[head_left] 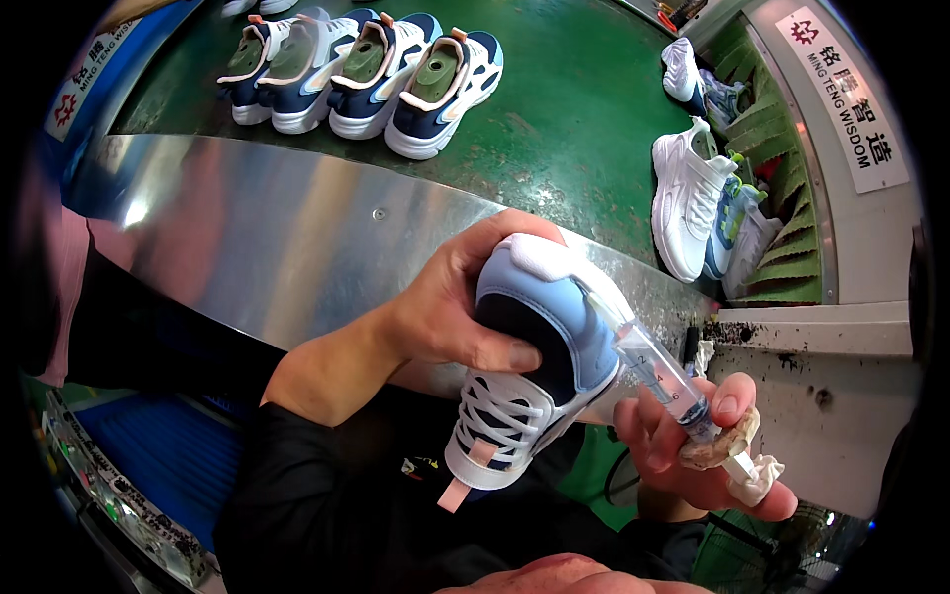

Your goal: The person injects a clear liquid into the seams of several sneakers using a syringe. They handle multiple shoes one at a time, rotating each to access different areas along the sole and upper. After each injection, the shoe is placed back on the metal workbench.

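L hand is wrapping around the heel of a light-blue, navy and white sneaker, fingers curled over the back, thumb pressing on the navy side panel; grip closed on the shoe. Sneaker is being held up in the air in front of the body, toe pointing down toward the person, heel up, a pink tag hanging at the toe w/ white laces above it.

R hand is closing around a clear syringe, thumb on the barrel near the plunger end, fingers underneath also bunching a dirty white rag. Syringe tip is touching the shoe at the seam by the white heel collar.

Behind the hands a shiny metal sheet is running across, and beyond it a green table. On it, far L, four matching sneakers are standing in a row, touching side by side. Far R, several white sneakers are leaning near green ridged matting.
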The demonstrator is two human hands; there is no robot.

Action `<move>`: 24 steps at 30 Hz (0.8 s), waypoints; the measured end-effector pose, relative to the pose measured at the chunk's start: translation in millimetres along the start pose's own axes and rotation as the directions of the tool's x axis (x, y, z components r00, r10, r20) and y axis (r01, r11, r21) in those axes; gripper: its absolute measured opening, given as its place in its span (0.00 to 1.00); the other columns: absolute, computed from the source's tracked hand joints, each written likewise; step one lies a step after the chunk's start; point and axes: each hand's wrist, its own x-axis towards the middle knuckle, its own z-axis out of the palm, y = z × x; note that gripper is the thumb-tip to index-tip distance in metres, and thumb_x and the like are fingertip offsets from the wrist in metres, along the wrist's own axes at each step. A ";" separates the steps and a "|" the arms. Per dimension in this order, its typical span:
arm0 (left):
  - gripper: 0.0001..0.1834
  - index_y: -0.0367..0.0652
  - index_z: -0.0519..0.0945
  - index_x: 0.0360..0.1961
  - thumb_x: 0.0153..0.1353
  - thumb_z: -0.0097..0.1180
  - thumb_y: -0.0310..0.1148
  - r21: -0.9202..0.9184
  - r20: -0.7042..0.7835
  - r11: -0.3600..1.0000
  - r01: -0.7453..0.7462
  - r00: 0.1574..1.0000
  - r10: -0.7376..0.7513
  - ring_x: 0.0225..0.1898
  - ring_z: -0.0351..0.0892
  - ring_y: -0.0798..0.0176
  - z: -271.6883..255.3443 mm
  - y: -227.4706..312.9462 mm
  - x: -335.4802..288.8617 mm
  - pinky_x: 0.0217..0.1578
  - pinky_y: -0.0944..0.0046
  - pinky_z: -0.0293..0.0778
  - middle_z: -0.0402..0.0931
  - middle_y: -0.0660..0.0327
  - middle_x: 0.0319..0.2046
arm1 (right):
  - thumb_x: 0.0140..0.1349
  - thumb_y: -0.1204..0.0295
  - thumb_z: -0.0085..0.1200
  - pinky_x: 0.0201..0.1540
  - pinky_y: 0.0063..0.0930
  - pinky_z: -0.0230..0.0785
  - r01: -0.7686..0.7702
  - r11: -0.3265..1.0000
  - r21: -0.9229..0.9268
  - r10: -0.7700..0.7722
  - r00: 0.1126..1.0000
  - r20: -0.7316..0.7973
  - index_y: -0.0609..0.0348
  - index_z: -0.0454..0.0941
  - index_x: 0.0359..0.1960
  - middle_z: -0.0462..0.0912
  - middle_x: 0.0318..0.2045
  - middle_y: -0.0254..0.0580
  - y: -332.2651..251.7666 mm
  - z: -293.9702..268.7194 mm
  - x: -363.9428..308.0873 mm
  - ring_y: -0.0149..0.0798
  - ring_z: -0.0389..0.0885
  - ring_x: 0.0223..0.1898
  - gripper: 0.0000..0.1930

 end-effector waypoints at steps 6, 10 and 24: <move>0.41 0.43 0.66 0.52 0.32 0.72 0.31 0.061 -0.039 0.998 -0.004 0.999 0.006 0.49 0.73 0.62 -3.3 -0.5 2.0 0.49 0.62 0.70 0.73 0.57 0.45 | 0.45 0.37 0.59 0.33 0.30 0.52 -0.020 0.999 -0.040 0.022 0.999 0.040 0.49 0.64 0.51 0.77 0.30 0.49 -3.6 -4.2 0.1 0.35 0.62 0.32 0.38; 0.40 0.45 0.65 0.56 0.39 0.68 0.20 0.034 0.046 0.994 -0.103 0.994 0.101 0.47 0.73 0.68 -13.0 -2.1 6.8 0.49 0.65 0.70 0.73 0.64 0.43 | 0.45 0.39 0.61 0.32 0.28 0.51 -0.020 1.000 -0.019 0.020 1.000 0.023 0.48 0.64 0.52 0.76 0.31 0.49 -0.9 -12.0 -8.3 0.34 0.61 0.32 0.39; 0.29 0.36 0.70 0.51 0.43 0.55 0.29 -0.096 -0.251 0.994 0.049 0.965 -0.072 0.41 0.78 0.59 -14.7 -10.7 9.4 0.44 0.63 0.75 0.76 0.54 0.42 | 0.37 0.36 0.64 0.31 0.27 0.52 0.015 0.992 0.128 -0.001 0.994 -0.111 0.48 0.65 0.52 0.76 0.36 0.44 31.2 -46.7 -41.2 0.33 0.62 0.34 0.44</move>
